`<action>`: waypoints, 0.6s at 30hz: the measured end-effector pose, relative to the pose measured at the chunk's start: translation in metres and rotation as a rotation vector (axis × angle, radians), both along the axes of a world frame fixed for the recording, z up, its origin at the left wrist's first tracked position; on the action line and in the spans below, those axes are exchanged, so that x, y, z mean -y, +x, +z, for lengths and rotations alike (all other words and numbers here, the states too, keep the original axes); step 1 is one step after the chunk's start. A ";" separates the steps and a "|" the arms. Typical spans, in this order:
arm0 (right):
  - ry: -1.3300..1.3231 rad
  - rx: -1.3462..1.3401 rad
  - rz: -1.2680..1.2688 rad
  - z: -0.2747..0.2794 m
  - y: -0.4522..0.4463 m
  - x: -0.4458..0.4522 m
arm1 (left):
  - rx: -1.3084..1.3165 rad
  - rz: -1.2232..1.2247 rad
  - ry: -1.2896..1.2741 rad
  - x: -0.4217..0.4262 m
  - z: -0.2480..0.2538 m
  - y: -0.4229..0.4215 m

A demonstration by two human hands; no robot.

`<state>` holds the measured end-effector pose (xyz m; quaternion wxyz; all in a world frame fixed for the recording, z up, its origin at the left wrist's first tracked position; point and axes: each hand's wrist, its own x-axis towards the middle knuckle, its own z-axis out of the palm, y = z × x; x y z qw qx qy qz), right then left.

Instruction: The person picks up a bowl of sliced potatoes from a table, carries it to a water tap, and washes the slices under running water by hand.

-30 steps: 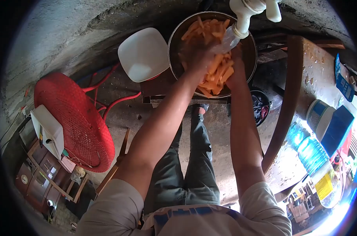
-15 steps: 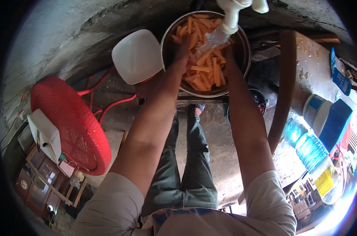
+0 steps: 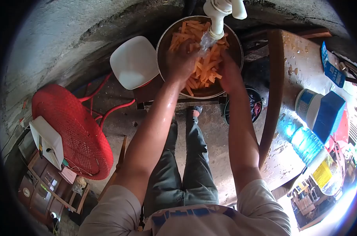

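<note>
A round metal basin [image 3: 161, 74] full of orange vegetable sticks [image 3: 206, 70] stands under a white tap [image 3: 216, 19], and water runs from the tap onto the sticks. Inside the basin on its left, my left hand [image 3: 182, 63] is closed with bent fingers on some sticks, slightly blurred. My right hand [image 3: 230, 72] cups the pile at the right side. Its fingertips are partly hidden among the sticks. Whether they are carrot or another orange vegetable, I cannot tell.
Left of the basin is a white square plate-like lid [image 3: 133, 63]. A red woven chair [image 3: 74, 131] lies tilted at the left, near a white box [image 3: 46, 137]. At the right, a wet table [image 3: 290, 78] holds a large water bottle [image 3: 306, 145] and a blue box [image 3: 331, 116].
My left hand has risen slightly over the pile and bent its fingers. My right hand has drawn back a little to the basin's right side. The sticks have shifted, and the view has moved slightly.
</note>
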<state>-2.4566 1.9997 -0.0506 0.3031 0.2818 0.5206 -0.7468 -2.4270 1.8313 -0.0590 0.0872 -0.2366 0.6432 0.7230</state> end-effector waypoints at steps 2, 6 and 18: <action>0.093 -0.065 0.082 0.010 -0.004 -0.020 | -0.088 -0.004 -0.058 0.020 0.002 0.006; 0.353 0.025 0.267 -0.020 -0.008 -0.028 | 0.176 0.082 0.095 0.023 -0.030 0.008; -0.119 0.233 -0.168 -0.114 -0.002 0.002 | 0.455 0.270 0.554 0.003 -0.072 0.005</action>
